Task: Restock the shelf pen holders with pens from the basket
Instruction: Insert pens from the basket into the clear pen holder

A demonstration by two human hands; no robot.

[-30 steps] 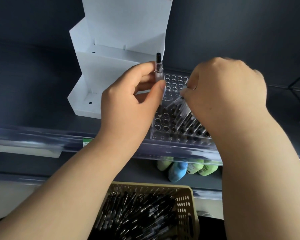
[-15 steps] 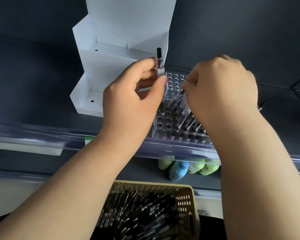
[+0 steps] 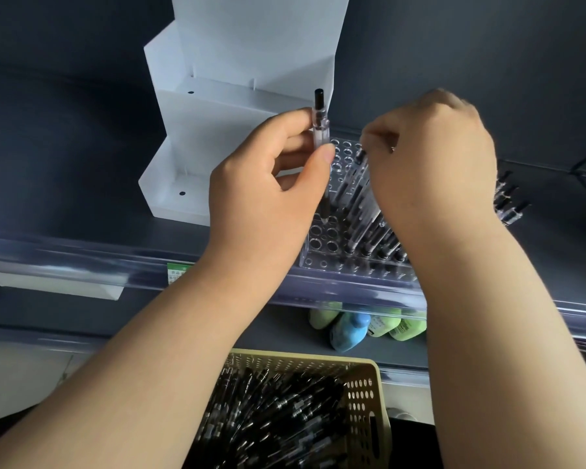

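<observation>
A clear pen holder (image 3: 322, 242) full of round holes stands on the dark shelf, with several pens leaning in its right rows. My left hand (image 3: 264, 194) pinches one clear pen with a black cap (image 3: 319, 123) upright, its tip down at a hole on the holder's left side. My right hand (image 3: 430, 164) is closed around the top of another pen (image 3: 359, 157) among those standing in the holder. The beige perforated basket (image 3: 366, 394) below holds many black pens.
A white stepped display stand (image 3: 217, 130) sits left of the holder. A clear shelf-edge rail (image 3: 82, 262) runs across the front. Green and blue bottles (image 3: 349, 330) lie on the lower shelf. More pens (image 3: 508, 204) stick out at right behind my wrist.
The pen in my left hand has stayed upright over the holder's left side. My right hand has shifted slightly up and back along the pens in the holder.
</observation>
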